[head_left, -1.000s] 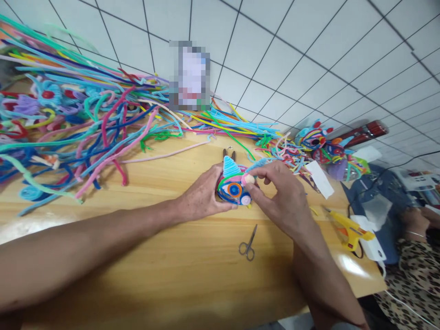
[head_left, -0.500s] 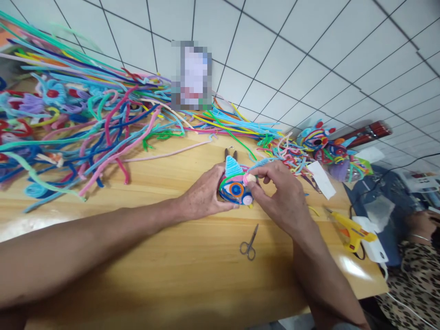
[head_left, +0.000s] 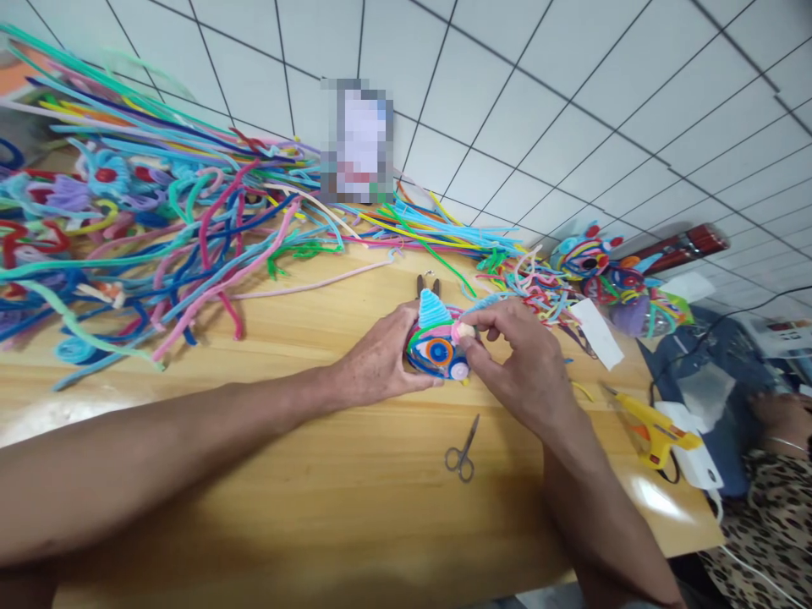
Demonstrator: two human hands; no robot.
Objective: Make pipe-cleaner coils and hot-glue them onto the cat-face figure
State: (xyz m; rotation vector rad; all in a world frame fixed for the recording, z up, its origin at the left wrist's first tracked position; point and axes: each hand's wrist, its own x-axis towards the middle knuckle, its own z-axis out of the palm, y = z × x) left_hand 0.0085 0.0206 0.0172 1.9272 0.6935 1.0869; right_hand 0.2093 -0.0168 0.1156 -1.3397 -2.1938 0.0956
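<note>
My left hand is wrapped round the left side of a colourful pipe-cleaner animal head, which has a pointed light-blue ear and an orange-and-blue coiled eye. Thumb and forefinger of my right hand pinch a small pink-and-cream piece against the upper right of the head. That hand covers much of the head's right side. Small scissors lie on the table just below. Behind the head, the dark handles of a tool stick out.
Many loose pipe cleaners spread over the left and back of the wooden table. At right lie a yellow glue gun, a white paper strip and finished pipe-cleaner heads. A phone leans on the tiled wall. Another person's arm shows far right.
The whole view has shifted slightly, so things appear a little further right. Both hands keep the same hold on the animal head and the pink-and-cream piece.
</note>
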